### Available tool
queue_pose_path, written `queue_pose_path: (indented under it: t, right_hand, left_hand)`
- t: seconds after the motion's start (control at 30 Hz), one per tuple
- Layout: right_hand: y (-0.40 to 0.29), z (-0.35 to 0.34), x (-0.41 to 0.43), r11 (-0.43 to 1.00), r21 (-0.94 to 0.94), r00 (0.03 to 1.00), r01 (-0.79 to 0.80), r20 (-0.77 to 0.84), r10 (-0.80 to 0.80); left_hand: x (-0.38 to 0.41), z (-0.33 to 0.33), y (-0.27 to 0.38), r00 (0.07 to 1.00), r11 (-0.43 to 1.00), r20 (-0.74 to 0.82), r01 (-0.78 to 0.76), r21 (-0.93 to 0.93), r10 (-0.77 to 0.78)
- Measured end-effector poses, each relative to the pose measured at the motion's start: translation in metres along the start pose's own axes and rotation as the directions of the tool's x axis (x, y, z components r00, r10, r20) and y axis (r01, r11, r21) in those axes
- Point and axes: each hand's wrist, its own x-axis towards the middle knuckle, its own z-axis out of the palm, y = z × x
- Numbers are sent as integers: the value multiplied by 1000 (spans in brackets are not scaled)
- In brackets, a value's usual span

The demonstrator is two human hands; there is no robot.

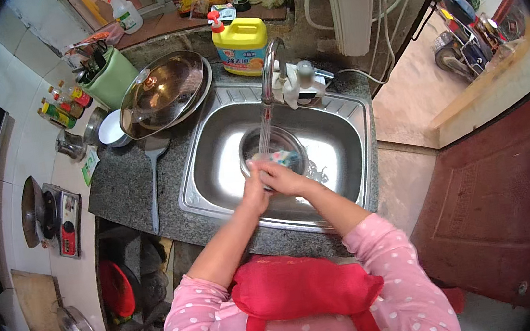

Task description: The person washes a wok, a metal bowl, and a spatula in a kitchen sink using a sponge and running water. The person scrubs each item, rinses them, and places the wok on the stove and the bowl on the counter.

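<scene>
Both hands are close together over a round metal bowl point(244, 149) inside the stainless steel sink point(215, 156). My left hand point(254, 192) and my right hand point(282, 176) grip a wet cloth with a colourful pattern point(286, 156), blurred by motion. The fingers overlap, so parts of the left hand's grip are hidden. From the curved chrome faucet point(265, 79) a stream of water point(264, 138) runs down onto the cloth and into the bowl. Drops of water lie on the sink floor to the right of the bowl.
Left of the sink, a spatula point(155, 183) lies on the granite counter point(121, 194), near a glass pan lid point(166, 91) and a white bowl point(113, 130). A yellow detergent jug point(242, 45) stands behind the sink. A water filter housing point(352, 13) hangs at the back right.
</scene>
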Motion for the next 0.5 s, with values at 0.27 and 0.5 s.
queue_pose_path:
  t: [0.27, 0.5]
  right_hand:
    - [-1, -58, -19, 652, -756, 967, -63, -207, -146]
    - [-14, -25, -25, 996, -70, 907, 57, 420, -22]
  left_hand:
    - [-26, 41, -10, 995, 999, -96, 32, 21, -30]
    - [-40, 0, 21, 990, 977, -142, 40, 209, -10]
